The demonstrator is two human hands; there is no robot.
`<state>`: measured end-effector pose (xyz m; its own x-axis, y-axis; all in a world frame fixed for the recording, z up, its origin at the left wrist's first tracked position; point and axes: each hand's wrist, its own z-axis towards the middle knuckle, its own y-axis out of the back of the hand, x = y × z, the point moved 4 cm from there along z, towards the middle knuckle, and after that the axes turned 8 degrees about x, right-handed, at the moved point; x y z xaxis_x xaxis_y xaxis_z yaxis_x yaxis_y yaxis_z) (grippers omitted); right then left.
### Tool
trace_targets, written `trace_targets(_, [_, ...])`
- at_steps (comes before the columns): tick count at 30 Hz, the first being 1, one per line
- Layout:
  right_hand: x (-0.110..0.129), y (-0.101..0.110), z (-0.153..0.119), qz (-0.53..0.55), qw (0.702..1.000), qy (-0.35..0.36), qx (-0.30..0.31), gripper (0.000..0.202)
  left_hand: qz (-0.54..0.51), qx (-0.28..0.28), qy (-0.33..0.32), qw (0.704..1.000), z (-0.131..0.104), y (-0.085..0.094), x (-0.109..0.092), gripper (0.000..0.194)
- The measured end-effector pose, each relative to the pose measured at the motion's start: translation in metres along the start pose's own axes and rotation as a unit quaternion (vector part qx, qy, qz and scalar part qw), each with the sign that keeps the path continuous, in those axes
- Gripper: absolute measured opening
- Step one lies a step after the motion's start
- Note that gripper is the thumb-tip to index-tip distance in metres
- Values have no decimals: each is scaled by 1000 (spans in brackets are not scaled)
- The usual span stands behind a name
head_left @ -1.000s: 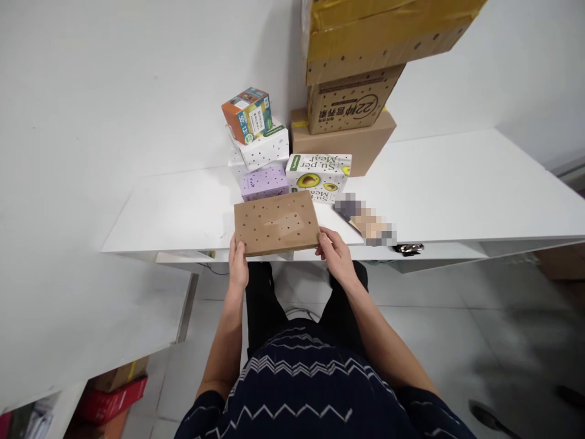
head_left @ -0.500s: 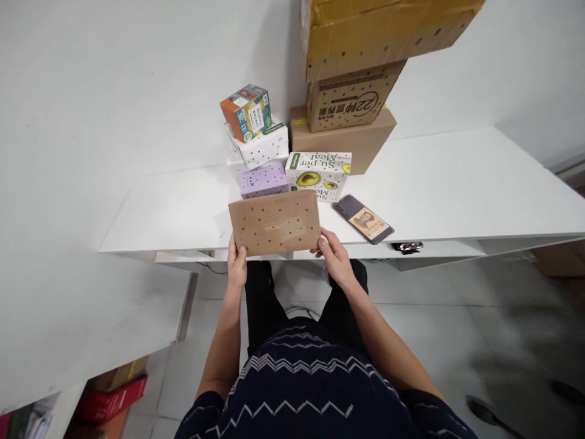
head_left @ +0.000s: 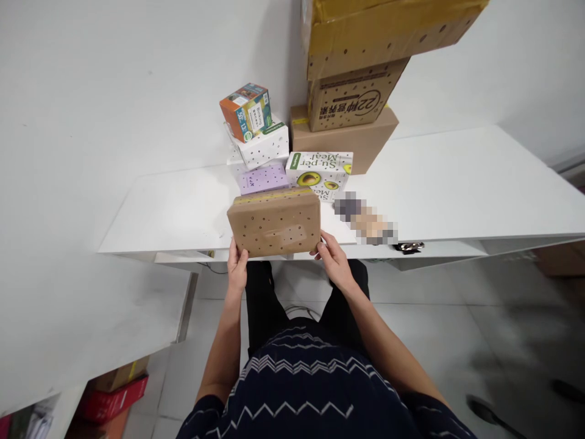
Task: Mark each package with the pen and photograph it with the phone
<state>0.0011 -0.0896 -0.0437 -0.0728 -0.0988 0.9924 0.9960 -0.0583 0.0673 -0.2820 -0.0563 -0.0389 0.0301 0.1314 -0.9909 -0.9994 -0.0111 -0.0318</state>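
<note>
Left hand: its grip is closed on the near left corner of a flat, brown cardboard box with small dark marks, thumb on the broad face.
Right hand: its grip holds the same box at the near right corner, fingers bent around the edge.
Brown box: held in both hands over the front edge of the white, smooth worktop, left of that edge's middle; tilted, broad face towards the person, a strip of yellow tape along its far narrow side. Whether its underside touches the worktop cannot be told.
Just beyond it: a lilac, dotted carton, and to the right of that a white carton printed with avocados.
Back edge, left of middle: a white, dotted carton with a small orange, teal and yellow box tilted on top.
Back edge, near middle: a stack of three, with a wide, plain brown carton lowest, a brown carton printed with "22" on it, and a large carton covered in yellow-brown tape uppermost.
Front edge, right of the hands: a pixelated dark and tan object, details hidden; farther right, a small black and shiny metal item.
</note>
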Motion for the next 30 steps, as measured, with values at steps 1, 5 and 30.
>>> trace_targets(1, [-2,0,-1,0,1000,0,-2,47,4,-2,3,1000,-1,0,1,76])
trace_targets(5, [-15,-2,-4,-1,999,-20,-38,47,10,-3,20,1000,-5,-4,5,75])
trace_targets(30, [42,3,4,9,998,-29,-51,56,6,-46,-30,998,12,12,-46,39])
